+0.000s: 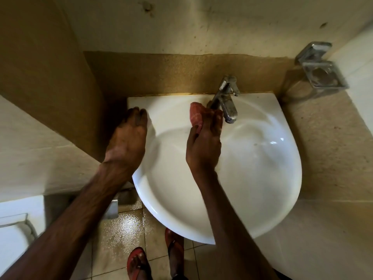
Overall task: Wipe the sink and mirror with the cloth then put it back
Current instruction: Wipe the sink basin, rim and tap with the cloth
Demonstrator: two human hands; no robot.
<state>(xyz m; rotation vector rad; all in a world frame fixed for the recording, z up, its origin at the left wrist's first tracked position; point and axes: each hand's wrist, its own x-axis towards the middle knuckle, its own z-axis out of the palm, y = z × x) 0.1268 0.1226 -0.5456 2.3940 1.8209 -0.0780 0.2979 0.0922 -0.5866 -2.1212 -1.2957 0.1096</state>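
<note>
- While the right hand [202,142] grips the cloth [195,116], with fingers and thumb curled round the pink wad, it presses it on the back ledge of the sink [262,178], at centre frame, just left of the tap [226,100].
- The left hand [127,138] lies on the sink's left rim with fingers straight, holding nothing; it looks like a brace.
- The step in hand, as I judge it, is wiping round the tap's base.
- To do it well, spread the wad so more cloth meets the surface and keep the pressure even.
- Work round the base, where grime gathers, then sweep down the bowl in overlapping strokes, so dirt moves toward the drain and not back onto the ledge.
- Blur makes it hard to say whether the cloth touches the tap itself; perhaps it does.
- No mirror shows in the frame, so that part seems yet to do.
</note>
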